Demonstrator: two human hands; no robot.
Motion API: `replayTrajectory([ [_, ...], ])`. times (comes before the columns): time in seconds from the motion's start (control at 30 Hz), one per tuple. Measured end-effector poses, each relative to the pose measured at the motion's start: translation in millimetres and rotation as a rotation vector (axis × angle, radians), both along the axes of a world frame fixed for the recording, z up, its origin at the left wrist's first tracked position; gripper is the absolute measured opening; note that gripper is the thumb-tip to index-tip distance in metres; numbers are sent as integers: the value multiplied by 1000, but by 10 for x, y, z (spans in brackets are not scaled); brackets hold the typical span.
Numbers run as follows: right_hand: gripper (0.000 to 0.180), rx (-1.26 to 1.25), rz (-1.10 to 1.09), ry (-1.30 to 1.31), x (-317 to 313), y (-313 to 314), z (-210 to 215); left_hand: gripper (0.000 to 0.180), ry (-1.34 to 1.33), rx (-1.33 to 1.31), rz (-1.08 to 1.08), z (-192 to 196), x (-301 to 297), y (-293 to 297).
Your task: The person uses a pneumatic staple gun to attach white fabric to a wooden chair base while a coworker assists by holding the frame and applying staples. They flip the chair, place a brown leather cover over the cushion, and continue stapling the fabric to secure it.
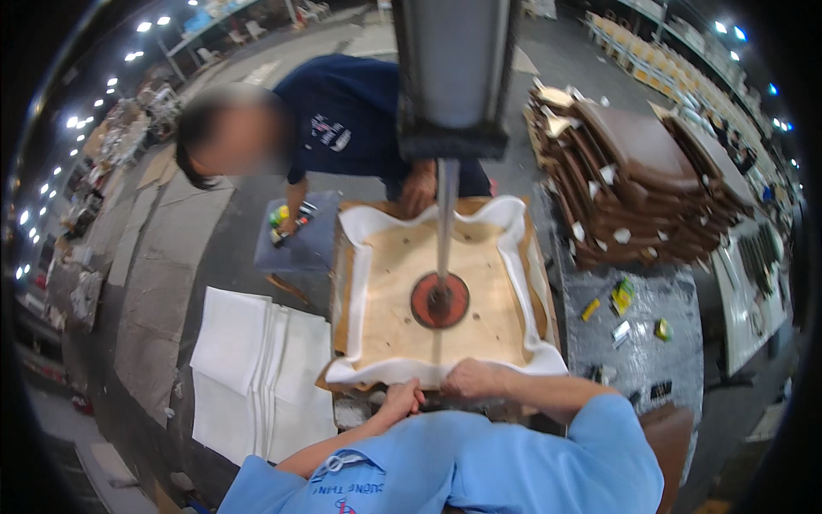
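A pale wooden seat panel (394, 265) lies in front of me, ringed by upturned white foam padding (377, 373). Brown covering material (340, 295) shows around the outside. A round red press pad (458, 301) on a metal rod (445, 214) rests on the panel's middle. My left hand (401, 401) is closed just below the front edge of the padding. Beside it, my right hand (473, 379) is closed against that same edge. What the fingers of both hands pinch is hidden. Across the panel, a co-worker's hand (418, 188) touches the far edge.
The press column (454, 68) hangs above the panel. White foam sheets (231, 351) are stacked at left. A brown cushion stack (642, 163) stands at right, behind a wrapped table (668, 300) with yellow items (622, 296). The co-worker's other hand (293, 218) is over a plastic-covered surface (291, 253).
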State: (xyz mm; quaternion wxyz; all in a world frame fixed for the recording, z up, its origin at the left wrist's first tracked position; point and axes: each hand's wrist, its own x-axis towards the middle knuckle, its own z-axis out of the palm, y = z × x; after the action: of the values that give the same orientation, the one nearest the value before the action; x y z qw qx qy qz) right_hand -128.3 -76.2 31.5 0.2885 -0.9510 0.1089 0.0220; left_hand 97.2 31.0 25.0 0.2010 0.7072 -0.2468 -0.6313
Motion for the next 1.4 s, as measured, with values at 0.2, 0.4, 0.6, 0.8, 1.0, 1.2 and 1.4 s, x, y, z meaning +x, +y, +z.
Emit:
replayTrajectory([
  [0.2, 34, -32, -155, 137, 40, 223, 152, 62, 215, -10, 170, -84, 7, 168],
  [0.4, 32, -177, -348, 372, -393, 419, 447, 55, 386, -15, 175, -76, 85, 102],
  [0.6, 21, -207, -574, 522, -890, 315, 483, 54, 386, 78, 153, -86, 92, 107],
  [0.8, 16, -221, -483, 380, -1065, 234, 279, 57, 478, 139, 411, 53, -35, 125],
  [1.0, 15, -176, -336, 213, -1209, 250, 225, 77, 728, 412, 180, 55, -940, -17],
  [1.2, 19, -258, -233, 294, -1249, 245, 346, 66, 567, 410, 347, -5, -1365, -169],
  [1.4, 20, -145, -244, 241, -1316, 114, 259, 56, 495, 264, 400, 60, -1484, -116],
])
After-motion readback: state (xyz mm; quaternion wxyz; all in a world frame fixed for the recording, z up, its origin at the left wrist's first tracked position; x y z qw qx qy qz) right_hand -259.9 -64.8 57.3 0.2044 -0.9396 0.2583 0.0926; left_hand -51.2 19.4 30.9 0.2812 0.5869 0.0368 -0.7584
